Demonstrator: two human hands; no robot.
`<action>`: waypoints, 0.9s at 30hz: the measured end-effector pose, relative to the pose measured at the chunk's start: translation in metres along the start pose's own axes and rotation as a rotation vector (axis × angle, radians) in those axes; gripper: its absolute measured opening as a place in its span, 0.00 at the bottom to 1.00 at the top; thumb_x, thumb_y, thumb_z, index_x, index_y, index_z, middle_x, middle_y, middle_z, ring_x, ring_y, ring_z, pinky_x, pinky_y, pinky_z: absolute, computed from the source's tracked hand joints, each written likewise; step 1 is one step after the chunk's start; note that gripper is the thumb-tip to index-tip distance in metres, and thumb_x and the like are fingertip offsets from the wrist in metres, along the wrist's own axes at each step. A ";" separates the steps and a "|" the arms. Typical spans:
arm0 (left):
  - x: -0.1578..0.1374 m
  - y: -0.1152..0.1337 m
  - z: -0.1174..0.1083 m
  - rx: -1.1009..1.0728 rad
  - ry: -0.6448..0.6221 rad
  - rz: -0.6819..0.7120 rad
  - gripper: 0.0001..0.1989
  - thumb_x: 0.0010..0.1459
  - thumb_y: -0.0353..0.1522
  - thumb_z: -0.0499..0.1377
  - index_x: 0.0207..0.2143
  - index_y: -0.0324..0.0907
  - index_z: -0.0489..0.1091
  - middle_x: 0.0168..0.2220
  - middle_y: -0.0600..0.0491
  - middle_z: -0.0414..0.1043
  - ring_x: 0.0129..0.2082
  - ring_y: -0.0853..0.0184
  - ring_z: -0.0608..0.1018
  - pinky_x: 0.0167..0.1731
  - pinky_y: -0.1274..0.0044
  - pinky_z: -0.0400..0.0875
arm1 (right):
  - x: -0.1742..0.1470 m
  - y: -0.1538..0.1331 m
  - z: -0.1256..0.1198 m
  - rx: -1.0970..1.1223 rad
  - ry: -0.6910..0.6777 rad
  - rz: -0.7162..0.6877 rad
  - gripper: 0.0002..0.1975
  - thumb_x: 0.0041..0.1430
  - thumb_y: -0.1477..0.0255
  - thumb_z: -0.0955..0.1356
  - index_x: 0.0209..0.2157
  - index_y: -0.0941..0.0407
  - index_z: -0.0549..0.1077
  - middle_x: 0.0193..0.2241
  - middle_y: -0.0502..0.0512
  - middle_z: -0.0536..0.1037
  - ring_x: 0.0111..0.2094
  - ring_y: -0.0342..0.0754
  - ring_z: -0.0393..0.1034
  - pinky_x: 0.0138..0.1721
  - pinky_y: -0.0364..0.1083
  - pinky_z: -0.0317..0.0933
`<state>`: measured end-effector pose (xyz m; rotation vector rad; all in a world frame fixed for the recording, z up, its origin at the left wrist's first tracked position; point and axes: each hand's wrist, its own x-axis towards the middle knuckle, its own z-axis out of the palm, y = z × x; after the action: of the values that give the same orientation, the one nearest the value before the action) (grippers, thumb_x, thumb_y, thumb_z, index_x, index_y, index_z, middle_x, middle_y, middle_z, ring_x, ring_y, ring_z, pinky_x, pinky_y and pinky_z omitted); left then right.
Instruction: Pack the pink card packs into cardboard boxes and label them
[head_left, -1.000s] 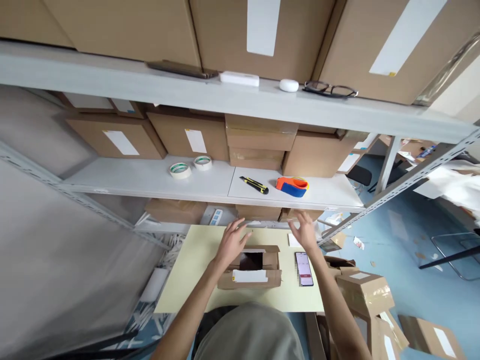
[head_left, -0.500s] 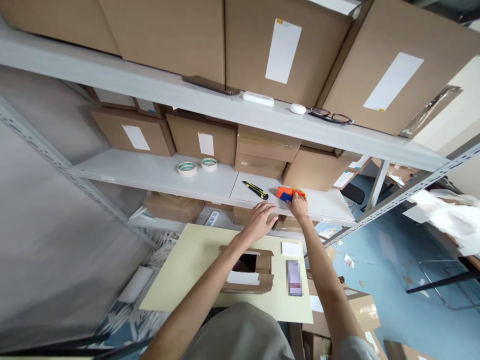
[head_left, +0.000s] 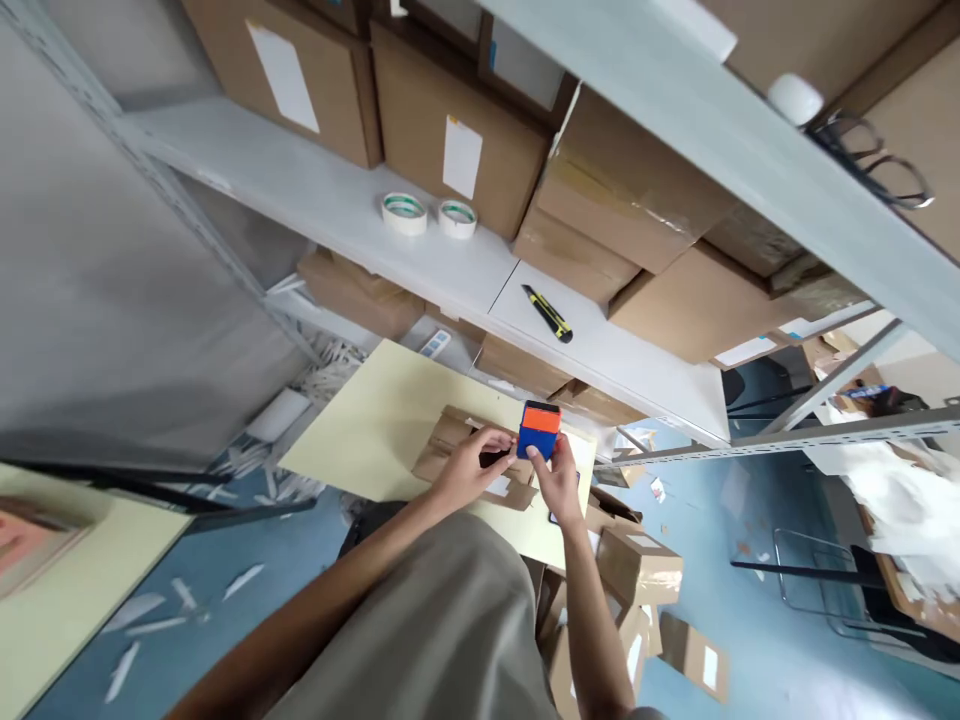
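Note:
My right hand (head_left: 556, 476) holds up a boxy orange-and-blue tape measure (head_left: 538, 432), thumb pressed on its blue face, above the pale yellow work board. Beside it, my left hand (head_left: 474, 466) has its thumb and fingertips drawn together at the left edge of the tape measure. Whatever lies between those fingertips is too small to make out. Under both hands is an open cardboard box (head_left: 444, 436), partly covered by them. On the shelf beyond, a yellow-and-black utility knife (head_left: 548, 313) lies with two tape rolls (head_left: 405, 213) farther left.
Cartons (head_left: 461, 110) line the grey metal shelf (head_left: 315, 195). Eyeglasses (head_left: 874, 160) rest on the upper shelf at right. More cardboard boxes (head_left: 637, 565) are piled on the floor right of the yellow board (head_left: 360, 420). A second yellow surface (head_left: 97, 560) is at lower left.
My right hand has lifted the tape measure off the shelf and brought it back over the board. My left hand has come to its side. The view has tilted down and turned.

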<state>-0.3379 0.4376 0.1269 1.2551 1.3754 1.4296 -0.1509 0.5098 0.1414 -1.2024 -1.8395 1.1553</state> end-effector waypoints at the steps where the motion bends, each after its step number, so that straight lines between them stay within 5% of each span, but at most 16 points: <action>1: -0.007 0.000 -0.002 -0.009 0.014 -0.022 0.12 0.67 0.42 0.65 0.46 0.44 0.74 0.45 0.48 0.84 0.46 0.61 0.86 0.51 0.68 0.82 | -0.008 -0.001 0.010 0.065 -0.028 0.019 0.23 0.70 0.48 0.69 0.51 0.52 0.69 0.45 0.60 0.82 0.46 0.54 0.78 0.52 0.53 0.73; 8: -0.037 0.014 -0.018 0.050 0.061 -0.052 0.11 0.69 0.41 0.62 0.42 0.44 0.77 0.42 0.49 0.83 0.40 0.62 0.84 0.45 0.72 0.79 | -0.028 -0.009 0.041 0.109 -0.133 0.049 0.27 0.73 0.44 0.65 0.57 0.53 0.69 0.48 0.60 0.79 0.51 0.55 0.76 0.55 0.54 0.73; 14: -0.034 0.018 -0.051 -0.127 0.015 -0.235 0.23 0.66 0.51 0.62 0.48 0.43 0.82 0.46 0.47 0.85 0.46 0.58 0.83 0.44 0.71 0.78 | -0.032 -0.022 0.028 0.106 -0.296 0.106 0.30 0.69 0.44 0.69 0.58 0.52 0.68 0.50 0.62 0.81 0.50 0.57 0.78 0.54 0.56 0.74; 18: -0.023 0.013 -0.075 -0.367 0.000 -0.357 0.34 0.64 0.60 0.58 0.47 0.40 0.85 0.43 0.44 0.85 0.38 0.59 0.82 0.35 0.72 0.74 | -0.034 -0.033 0.013 0.035 -0.427 0.101 0.25 0.69 0.47 0.71 0.54 0.51 0.68 0.49 0.61 0.81 0.48 0.57 0.79 0.51 0.55 0.75; 27: -0.017 0.027 -0.089 -0.341 -0.124 -0.343 0.24 0.55 0.53 0.72 0.40 0.41 0.85 0.40 0.47 0.86 0.42 0.57 0.84 0.42 0.70 0.78 | -0.033 -0.054 0.001 -0.132 -0.579 0.068 0.19 0.69 0.55 0.72 0.51 0.51 0.68 0.45 0.56 0.82 0.42 0.53 0.78 0.45 0.51 0.73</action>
<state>-0.4181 0.3982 0.1573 0.8284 1.1389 1.2580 -0.1593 0.4687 0.1889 -1.0770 -2.3410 1.5595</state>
